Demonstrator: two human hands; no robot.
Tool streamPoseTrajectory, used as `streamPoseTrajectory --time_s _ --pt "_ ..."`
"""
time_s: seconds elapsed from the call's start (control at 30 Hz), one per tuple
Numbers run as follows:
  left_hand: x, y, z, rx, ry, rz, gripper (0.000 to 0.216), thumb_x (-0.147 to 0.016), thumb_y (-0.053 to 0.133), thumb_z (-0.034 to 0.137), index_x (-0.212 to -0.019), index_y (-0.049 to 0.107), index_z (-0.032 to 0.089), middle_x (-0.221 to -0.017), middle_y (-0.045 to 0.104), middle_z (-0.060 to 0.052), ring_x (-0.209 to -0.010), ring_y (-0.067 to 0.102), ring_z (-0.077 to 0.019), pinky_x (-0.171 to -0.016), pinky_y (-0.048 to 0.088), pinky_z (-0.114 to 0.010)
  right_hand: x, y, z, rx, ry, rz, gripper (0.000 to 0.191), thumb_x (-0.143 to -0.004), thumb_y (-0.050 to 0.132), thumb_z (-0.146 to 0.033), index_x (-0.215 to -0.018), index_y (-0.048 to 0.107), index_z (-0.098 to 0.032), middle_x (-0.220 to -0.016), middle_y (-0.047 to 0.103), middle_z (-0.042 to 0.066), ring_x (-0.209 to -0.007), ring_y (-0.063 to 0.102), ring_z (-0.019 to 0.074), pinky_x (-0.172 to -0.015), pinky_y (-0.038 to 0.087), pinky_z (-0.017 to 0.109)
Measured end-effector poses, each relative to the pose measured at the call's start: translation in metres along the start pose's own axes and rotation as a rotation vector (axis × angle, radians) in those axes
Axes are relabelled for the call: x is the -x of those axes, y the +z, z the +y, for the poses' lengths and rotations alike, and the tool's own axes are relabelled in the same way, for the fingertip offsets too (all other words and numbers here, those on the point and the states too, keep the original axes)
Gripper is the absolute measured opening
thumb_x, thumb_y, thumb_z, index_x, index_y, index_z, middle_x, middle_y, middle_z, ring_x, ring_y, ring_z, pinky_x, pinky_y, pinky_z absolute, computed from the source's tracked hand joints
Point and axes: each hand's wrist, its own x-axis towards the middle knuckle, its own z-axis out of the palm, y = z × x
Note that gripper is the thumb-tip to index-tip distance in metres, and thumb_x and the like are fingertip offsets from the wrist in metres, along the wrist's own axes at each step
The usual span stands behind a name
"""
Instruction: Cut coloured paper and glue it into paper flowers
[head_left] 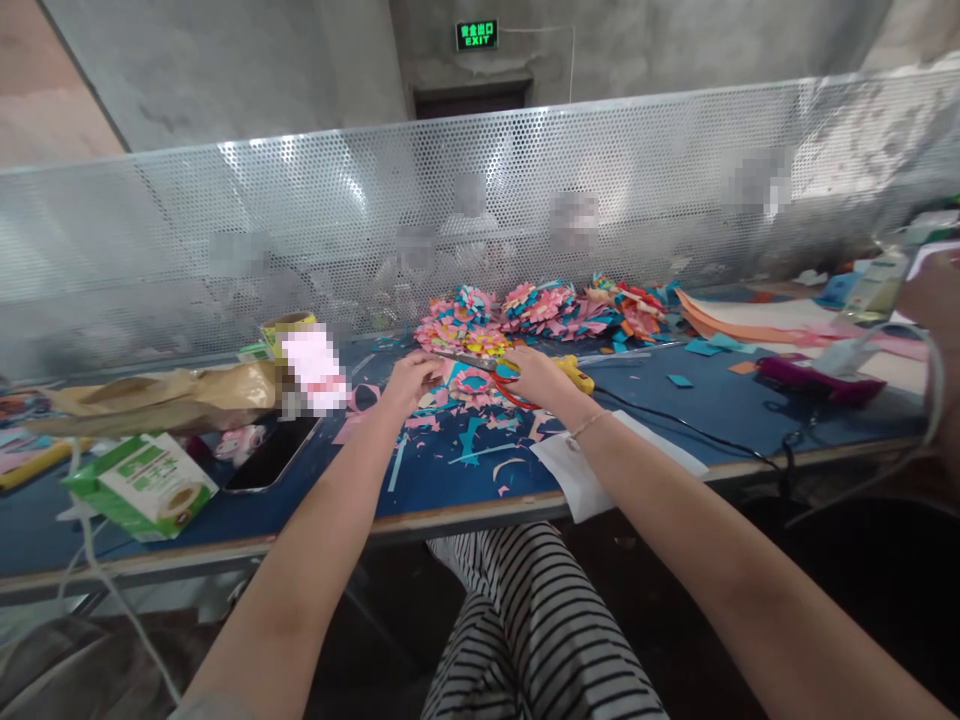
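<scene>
My right hand (536, 376) is closed on a pair of scissors (466, 360) with red handles, the blades pointing left. Across from it, my left hand (415, 378) has its fingers pinched together near the scissor tips. Whatever lies between those fingers is too small to make out. Under and between both hands is a pink and blue paper flower (474, 386), with cut scraps (471, 438) scattered around it. A yellow glue gun (577, 374) rests just beyond my right hand. Finished-looking bunches of colourful paper flowers (536, 308) are heaped behind the scissors.
A perforated metal screen (420, 200) borders the blue tabletop (660, 400). To the left are a lit phone (315, 368), a dark phone (274, 455), a green box (146, 485) and brown paper (172, 395). White paper (585, 475) overhangs the front edge. Another person's hand (930, 295) appears at right.
</scene>
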Motion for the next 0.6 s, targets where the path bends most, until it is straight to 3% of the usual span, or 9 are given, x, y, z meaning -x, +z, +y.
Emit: streamPoseTrajectory --time_s 0.6 --pt "0.005 0.002 0.004 -0.02 0.004 -0.021 0.013 -0.049 0.07 0.014 -0.058 0.061 0.013 -0.055 0.051 0.002 -0.058 0.05 -0.0095 -0.063 0.047 -0.028 0.006 -0.006 -0.013 0.044 0.077 -0.048 0.039 -0.08 0.052 -0.044 -0.103 0.057 -0.013 -0.103 0.062 0.014 -0.09 0.058 0.0225 -0.073 0.042 0.027"
